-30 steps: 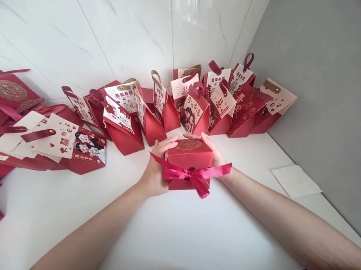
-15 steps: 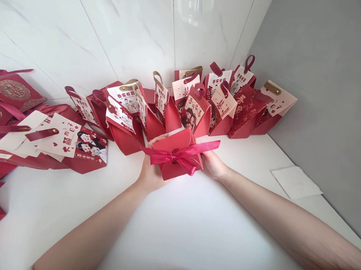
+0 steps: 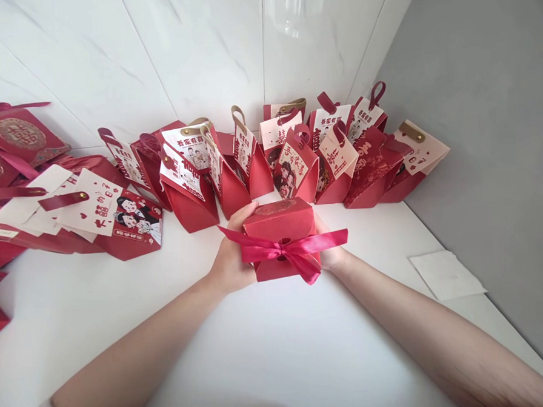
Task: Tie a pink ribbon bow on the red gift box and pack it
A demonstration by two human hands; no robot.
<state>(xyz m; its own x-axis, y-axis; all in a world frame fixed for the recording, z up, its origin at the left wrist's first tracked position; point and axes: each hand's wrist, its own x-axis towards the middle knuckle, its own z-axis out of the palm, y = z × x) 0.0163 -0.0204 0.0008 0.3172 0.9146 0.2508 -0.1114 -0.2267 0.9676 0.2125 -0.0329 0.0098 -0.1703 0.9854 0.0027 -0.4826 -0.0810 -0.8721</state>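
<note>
A small red gift box (image 3: 279,224) with a pink-red ribbon bow (image 3: 288,251) tied across its near side is held above the white tabletop (image 3: 243,351). My left hand (image 3: 231,260) grips its left side with the thumb over the top edge. My right hand (image 3: 329,252) holds the right side and is mostly hidden behind the box and ribbon. The box top faces up and slightly toward me, showing a gold emblem.
A row of red gift bags (image 3: 291,160) with pink printed flaps stands along the white marble wall. Flat red bags and boxes (image 3: 94,213) lie piled at left. A white paper sheet (image 3: 446,273) lies at right near the grey wall.
The box was tipped with its bow side up half a second ago; now it is turned back, top up, bow facing me, and held slightly nearer.
</note>
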